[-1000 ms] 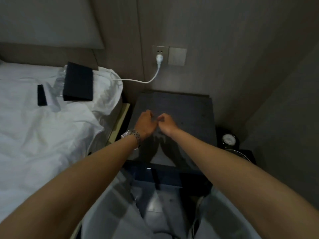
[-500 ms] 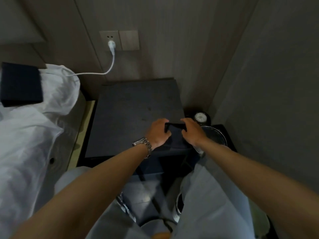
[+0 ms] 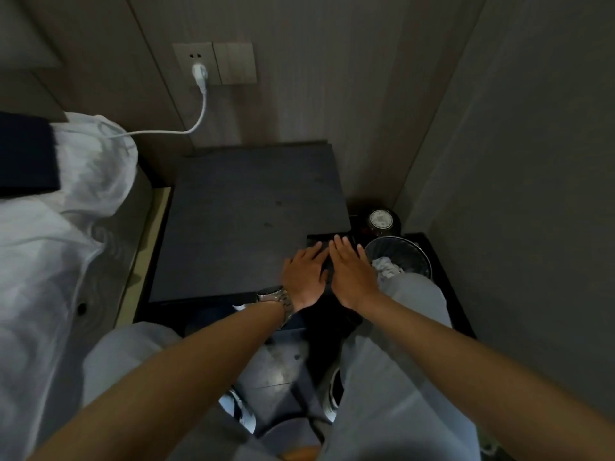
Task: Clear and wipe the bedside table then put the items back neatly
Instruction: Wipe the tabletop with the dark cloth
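Note:
The dark bedside table (image 3: 239, 221) stands against the wall with a bare top. A dark cloth (image 3: 317, 240) lies at its front right corner, reaching over the right edge. My left hand (image 3: 304, 274) and my right hand (image 3: 352, 271) rest flat on the cloth side by side, fingers stretched out and pointing away from me. Most of the cloth is hidden under them. A metal watch is on my left wrist.
A black waste bin (image 3: 416, 257) holding crumpled white paper (image 3: 386, 266) stands right of the table, with a round dark lidded object (image 3: 381, 219) behind it. The white bed (image 3: 43, 261) at left carries a dark flat item (image 3: 26, 154). A white charger (image 3: 199, 73) hangs from the wall socket.
Both hands moved from the table's middle to its front right corner. They held the dark cloth by its edges half a second ago and now lie flat on it. The view swung right.

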Tool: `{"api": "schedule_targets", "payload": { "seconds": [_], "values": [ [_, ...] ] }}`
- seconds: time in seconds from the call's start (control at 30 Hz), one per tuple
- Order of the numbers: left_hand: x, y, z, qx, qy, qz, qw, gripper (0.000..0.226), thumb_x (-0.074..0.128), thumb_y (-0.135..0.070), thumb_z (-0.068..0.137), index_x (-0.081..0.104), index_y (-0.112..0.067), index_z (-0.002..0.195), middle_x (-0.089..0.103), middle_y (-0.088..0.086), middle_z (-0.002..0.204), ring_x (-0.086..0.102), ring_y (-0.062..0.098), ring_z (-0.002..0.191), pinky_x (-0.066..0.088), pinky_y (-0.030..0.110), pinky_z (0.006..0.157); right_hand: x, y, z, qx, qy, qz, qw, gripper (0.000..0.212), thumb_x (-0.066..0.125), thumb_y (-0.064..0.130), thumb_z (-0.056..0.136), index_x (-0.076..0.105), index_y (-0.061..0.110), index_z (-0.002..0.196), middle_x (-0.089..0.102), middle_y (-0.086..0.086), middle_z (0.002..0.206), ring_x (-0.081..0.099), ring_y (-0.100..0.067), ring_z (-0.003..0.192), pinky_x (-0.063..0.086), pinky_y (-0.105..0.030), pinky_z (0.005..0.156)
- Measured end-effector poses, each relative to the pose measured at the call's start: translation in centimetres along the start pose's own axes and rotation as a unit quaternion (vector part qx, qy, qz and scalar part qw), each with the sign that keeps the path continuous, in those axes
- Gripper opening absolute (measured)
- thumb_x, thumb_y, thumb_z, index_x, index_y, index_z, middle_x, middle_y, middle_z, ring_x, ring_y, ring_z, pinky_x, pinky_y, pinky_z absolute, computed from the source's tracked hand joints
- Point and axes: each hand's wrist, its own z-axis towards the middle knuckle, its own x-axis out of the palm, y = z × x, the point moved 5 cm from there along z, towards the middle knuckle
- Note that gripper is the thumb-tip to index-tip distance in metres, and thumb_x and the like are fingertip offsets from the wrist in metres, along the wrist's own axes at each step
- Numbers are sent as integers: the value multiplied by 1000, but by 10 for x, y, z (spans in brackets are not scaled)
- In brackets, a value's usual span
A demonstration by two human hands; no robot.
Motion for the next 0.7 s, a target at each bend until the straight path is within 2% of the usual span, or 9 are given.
{"api": "schedule_targets", "payload": {
  "seconds": [0.07,0.17,0.27,0.43,0.53,0.7],
  "values": [
    [-5,0,-1,2,-18,-30,999,52,43,-31,101,34,-26,152,28,-2,161,35,21,142,31,40,111,1,6,2,8,-11,17,1000,67,36,24,104,0,4,157,-5,-12,166,-6,-24,153,0,-41,124],
    [-29,16,4,-31,-96,-89,991,42,49,-21,98,51,-14,139,42,5,152,45,24,135,35,35,110,7,16,6,23,-15,68,997,62,26,30,107,2,2,157,-4,-14,165,-5,-26,153,3,-39,124],
    [-47,58,8,-100,-122,-97,983,48,51,-18,97,45,-8,143,34,9,157,36,28,141,32,36,113,13,23,9,45,-22,53,997,66,23,39,106,0,4,157,-6,-14,165,-6,-26,153,4,-41,124],
    [-59,123,6,-176,-105,-37,978,58,52,-20,97,33,-10,151,19,8,163,21,29,149,30,46,117,26,27,15,71,-6,39,997,71,16,48,104,-11,7,156,-16,-15,164,-14,-28,152,-2,-44,124],
    [-57,141,9,-195,-100,-34,975,57,43,-25,102,28,-7,153,20,10,163,22,29,149,27,45,119,29,26,20,77,-10,39,996,70,13,48,104,-13,8,156,-19,-14,163,-17,-28,151,-6,-43,123],
    [-52,133,32,-178,-105,-40,978,55,34,-26,105,24,-6,155,20,11,163,21,26,150,22,39,122,26,20,47,86,3,48,995,68,10,48,104,-19,11,154,-26,-12,161,-24,-26,149,-9,-43,122]
  ]
}}
